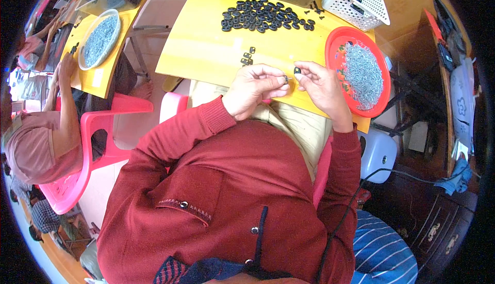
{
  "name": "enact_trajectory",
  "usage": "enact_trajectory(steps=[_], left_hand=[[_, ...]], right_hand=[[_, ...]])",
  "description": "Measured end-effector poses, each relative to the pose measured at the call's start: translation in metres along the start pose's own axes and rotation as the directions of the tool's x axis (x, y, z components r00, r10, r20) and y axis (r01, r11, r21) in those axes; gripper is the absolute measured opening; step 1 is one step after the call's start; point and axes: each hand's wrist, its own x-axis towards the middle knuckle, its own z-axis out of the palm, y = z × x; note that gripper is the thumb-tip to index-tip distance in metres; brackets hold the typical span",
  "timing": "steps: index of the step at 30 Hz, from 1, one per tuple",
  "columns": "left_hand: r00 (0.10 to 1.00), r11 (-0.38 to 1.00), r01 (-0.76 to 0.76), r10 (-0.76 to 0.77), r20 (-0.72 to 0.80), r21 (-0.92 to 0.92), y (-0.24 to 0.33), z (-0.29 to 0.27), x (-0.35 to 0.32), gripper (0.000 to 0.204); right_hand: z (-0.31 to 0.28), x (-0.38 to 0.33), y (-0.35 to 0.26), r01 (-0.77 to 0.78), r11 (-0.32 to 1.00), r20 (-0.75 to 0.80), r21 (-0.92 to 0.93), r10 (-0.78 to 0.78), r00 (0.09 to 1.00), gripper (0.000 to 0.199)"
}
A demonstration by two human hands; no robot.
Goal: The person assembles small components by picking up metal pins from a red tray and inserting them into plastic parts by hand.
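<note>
Head view shows the left hand point(253, 89) pinching a small metal piece point(286, 79) beside the right hand point(320, 85), whose fingertips grip a black oval ring point(297, 70), both above the yellow table point(201, 47), with a ring pile point(263, 15) beyond and a red plate point(332, 44) of metal parts just right.

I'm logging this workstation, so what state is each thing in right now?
Left hand: pinching a small metal piece.
Right hand: holding a small black ring.
Red plate: heaped with metal pieces.
Black rings: piled loose on the yellow table.
White basket: holds black parts.
</note>
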Motion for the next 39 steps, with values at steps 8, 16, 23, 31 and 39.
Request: enact_trajectory(steps=[8, 16, 23, 31, 39], left_hand=[[1.0, 1.0, 0.012, -0.012, -0.002, -0.001, 0.0002, -0.0001, 0.0006, 0.01], [0.999, 1.0, 0.007, -0.007, 0.031, 0.022, -0.004, -0.0077, 0.0028, 0.013], [0.999, 0.999, 0.017, -0.018, 0.027, 0.028, -0.0029, -0.0059, 0.0028, 0.014], [0.999, 0.999, 0.027, -0.027, 0.017, 0.033, -0.0022, -0.0052, 0.0026, 0.013], [1.0, 0.999, 0.023, -0.024, 0.011, 0.045, -0.0022, -0.0048, 0.0023, 0.013]], right_hand=[[0.0025, -0.0044, -0.0067, -0.029, 0.984, 0.038, 0.176, 0.023, 0.999, 0.028], [0.0048, -0.0066, -0.0065, -0.044, 0.964, 0.045, 0.263, 0.034, 0.998, 0.031], [0.0024, -0.0084, -0.0041, -0.036, 0.94, 0.054, 0.339, 0.019, 0.998, 0.031], [0.0037, -0.0086, -0.0022, -0.019, 0.942, 0.091, 0.336, -0.012, 0.996, 0.032], [0.0064, -0.01, -0.0052, -0.016, 0.926, 0.046, 0.376, -0.001, 0.999, 0.027]])
